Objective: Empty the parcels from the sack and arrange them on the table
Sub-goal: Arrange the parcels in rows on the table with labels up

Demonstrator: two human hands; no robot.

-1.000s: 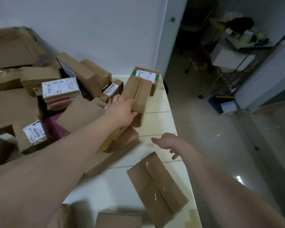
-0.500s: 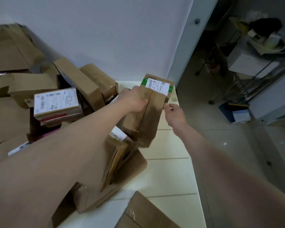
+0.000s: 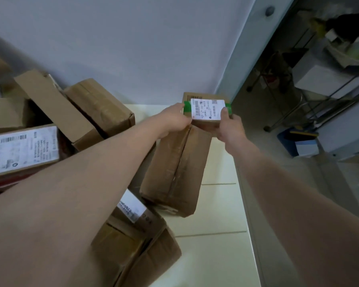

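1. Far L: labelled box (image 3: 23,150), barcode face up, lies in a heap against the wall (image 3: 133,48).
2. Behind it: flat box (image 3: 56,108), tilted, leaning on the heap. Brown parcel (image 3: 100,106) just beside it on the R, also tilted, near corner down by the table (image 3: 216,255).
3. Low box (image 3: 133,245): near edge of table, partly under the L forearm, white sticker on top, flaps loose.
4. Long box (image 3: 174,168): brown, taped seam lengthwise, lies on table. Far end is below both hands.
5. L hand (image 3: 174,119): fingers curled round L end of small box (image 3: 207,110), at the green tape (image 3: 187,105).
6. Small box: held between both hands, white-labelled face up, over far R corner of table. Near edge meets top of long box; touching or apart, cannot tell.
7. R hand (image 3: 230,129): clasps R end of small box, thumb on the labelled face.
8. Far R, off table: wire rack (image 3: 286,119) on the floor, blue bin (image 3: 288,139) near its foot. Contents too blurred to ID.
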